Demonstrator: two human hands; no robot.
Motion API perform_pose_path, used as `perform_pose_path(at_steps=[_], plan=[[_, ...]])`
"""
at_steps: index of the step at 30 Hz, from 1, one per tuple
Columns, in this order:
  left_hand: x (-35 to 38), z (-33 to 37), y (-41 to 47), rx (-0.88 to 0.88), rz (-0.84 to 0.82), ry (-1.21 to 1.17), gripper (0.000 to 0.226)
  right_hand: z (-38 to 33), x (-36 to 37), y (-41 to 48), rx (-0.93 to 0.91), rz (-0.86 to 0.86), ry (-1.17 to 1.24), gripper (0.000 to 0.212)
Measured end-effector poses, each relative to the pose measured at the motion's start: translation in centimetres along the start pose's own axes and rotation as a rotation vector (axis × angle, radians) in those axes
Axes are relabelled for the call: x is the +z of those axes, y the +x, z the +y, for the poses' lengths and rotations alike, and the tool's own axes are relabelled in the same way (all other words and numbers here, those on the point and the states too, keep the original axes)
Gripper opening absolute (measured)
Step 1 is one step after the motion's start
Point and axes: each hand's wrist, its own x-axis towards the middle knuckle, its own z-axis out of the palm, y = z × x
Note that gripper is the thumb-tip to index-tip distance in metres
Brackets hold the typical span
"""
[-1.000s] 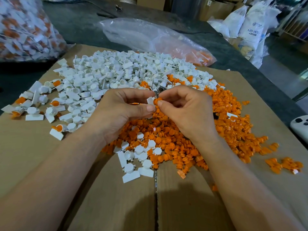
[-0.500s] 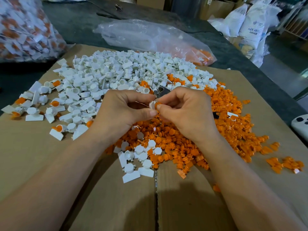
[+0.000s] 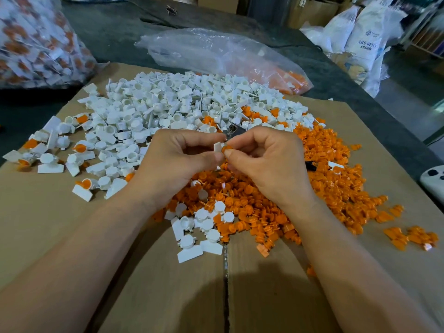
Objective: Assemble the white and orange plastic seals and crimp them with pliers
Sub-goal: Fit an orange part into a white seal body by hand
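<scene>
Cardboard worktop (image 3: 48,224): left hand (image 3: 173,159) pinches a white plastic tabbed seal (image 3: 217,148), right hand (image 3: 264,162) pinches a round orange plastic insert (image 3: 227,148) against it. Fitting step, I'm guessing; next: push it home.

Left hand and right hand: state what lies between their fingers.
Head view: a white seal piece and an orange cap, touching; the left hand pinches the white piece, the right hand the orange cap.
</scene>
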Motion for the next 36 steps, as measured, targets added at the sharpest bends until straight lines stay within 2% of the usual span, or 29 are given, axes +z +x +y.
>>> perform_pose_path(at_steps=[2,10,15,26,36], plan=[[0.00,0.03,0.05,-0.003,0.027,-0.002,0.020,0.01,0.12,-0.08,-0.009,-0.019,0.007,0.029],[0.23,0.45,-0.02,-0.002,0.093,0.030,0.026,0.21,0.33,-0.10,-0.044,-0.047,0.030,0.027],[-0.02,0.67,0.19,-0.078,0.131,-0.110,0.022,0.15,0.30,-0.10,-0.142,-0.063,-0.016,0.040],[0.24,0.80,0.02,-0.120,0.109,-0.121,0.023,0.30,0.06,-0.05,-0.268,-0.041,-0.141,0.021],[0.33,1.00,0.02,-0.170,0.107,-0.167,0.021,0.42,-0.03,-0.04,-0.247,-0.053,-0.146,0.026]])
